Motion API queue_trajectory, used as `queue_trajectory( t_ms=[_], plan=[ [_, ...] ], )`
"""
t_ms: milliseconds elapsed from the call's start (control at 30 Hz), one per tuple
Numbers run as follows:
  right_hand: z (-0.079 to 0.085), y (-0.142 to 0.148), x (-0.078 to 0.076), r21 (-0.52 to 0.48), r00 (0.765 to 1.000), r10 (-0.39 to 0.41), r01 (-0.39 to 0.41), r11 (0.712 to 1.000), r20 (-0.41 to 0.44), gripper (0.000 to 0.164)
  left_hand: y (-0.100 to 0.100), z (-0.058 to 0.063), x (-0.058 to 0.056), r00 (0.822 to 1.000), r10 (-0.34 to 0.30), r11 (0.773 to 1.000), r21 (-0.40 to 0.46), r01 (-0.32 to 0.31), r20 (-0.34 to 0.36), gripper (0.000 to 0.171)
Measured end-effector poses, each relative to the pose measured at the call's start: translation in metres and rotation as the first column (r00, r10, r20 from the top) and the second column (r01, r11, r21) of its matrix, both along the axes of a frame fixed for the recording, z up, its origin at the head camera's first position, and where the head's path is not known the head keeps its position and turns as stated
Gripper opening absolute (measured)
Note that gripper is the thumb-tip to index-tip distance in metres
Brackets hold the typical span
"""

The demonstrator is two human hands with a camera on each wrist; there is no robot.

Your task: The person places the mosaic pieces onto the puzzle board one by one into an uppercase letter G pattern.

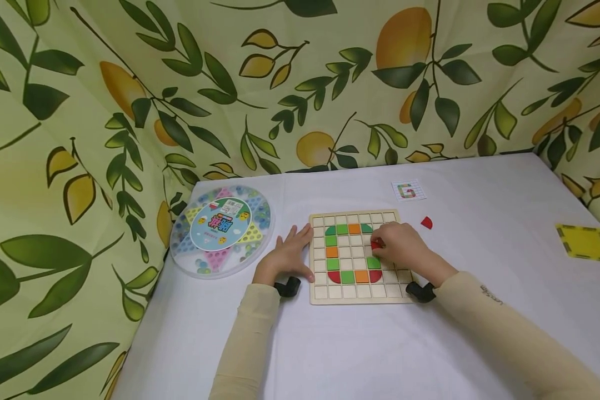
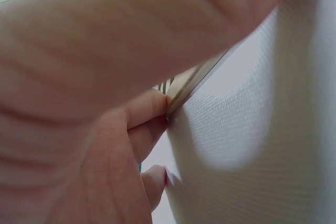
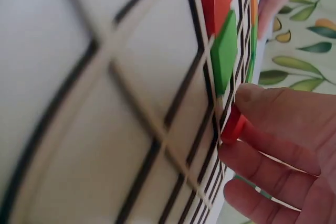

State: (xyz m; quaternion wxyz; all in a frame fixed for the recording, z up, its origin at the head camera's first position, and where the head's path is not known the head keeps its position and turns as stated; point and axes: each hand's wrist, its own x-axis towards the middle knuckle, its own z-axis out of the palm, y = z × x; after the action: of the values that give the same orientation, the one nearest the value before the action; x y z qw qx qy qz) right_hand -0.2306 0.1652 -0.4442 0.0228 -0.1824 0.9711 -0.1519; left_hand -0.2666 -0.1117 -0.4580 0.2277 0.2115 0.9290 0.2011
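A wooden grid board [image 1: 318,292] lies on the white-covered table. Green, orange and red pieces form an incomplete ring in its cells, with rounded ones at the corners. My right hand [image 1: 402,244] pinches a red piece [image 3: 232,125] between thumb and fingertips over the ring's right side, just above a green square [image 1: 373,263]. Fingers partly hide that piece in the head view. My left hand [image 1: 286,255], fingers spread, touches the board's left edge; its fingertips meet the board's side in the left wrist view.
Beyond the board's upper right lie a loose red quarter-round piece [image 1: 427,223] and a small card [image 1: 408,190] printed with a coloured block shape. A round, clear-rimmed game case [image 1: 220,225] sits at the left. At far right is a yellow, black-edged rectangle [image 1: 587,243]. Patterned cloth [image 1: 280,83] hangs behind.
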Motion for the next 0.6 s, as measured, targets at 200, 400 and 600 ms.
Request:
queue_trajectory(
  t_ms=[200,400,600],
  plan=[
    [-0.0031,-0.0101,-0.0002,0.027,1.0,-0.007,0.007,1.0,-0.02,0.022,0.0003,0.0001,-0.0006,1.0,-0.003,1.0,0.001,0.003,-0.002,0.125],
    [-0.0033,-0.0118,0.0007,0.01,1.0,-0.029,0.029,1.0,0.008,0.025,0.001,0.0014,-0.0006,1.0,0.003,1.0,-0.006,-0.003,0.001,0.125],
    [-0.005,-0.0129,0.001,-0.001,1.0,-0.023,0.023,1.0,0.014,0.025,0.0011,0.002,0.0005,1.0,0.012,1.0,-0.004,-0.012,0.006,0.125]
  ],
)
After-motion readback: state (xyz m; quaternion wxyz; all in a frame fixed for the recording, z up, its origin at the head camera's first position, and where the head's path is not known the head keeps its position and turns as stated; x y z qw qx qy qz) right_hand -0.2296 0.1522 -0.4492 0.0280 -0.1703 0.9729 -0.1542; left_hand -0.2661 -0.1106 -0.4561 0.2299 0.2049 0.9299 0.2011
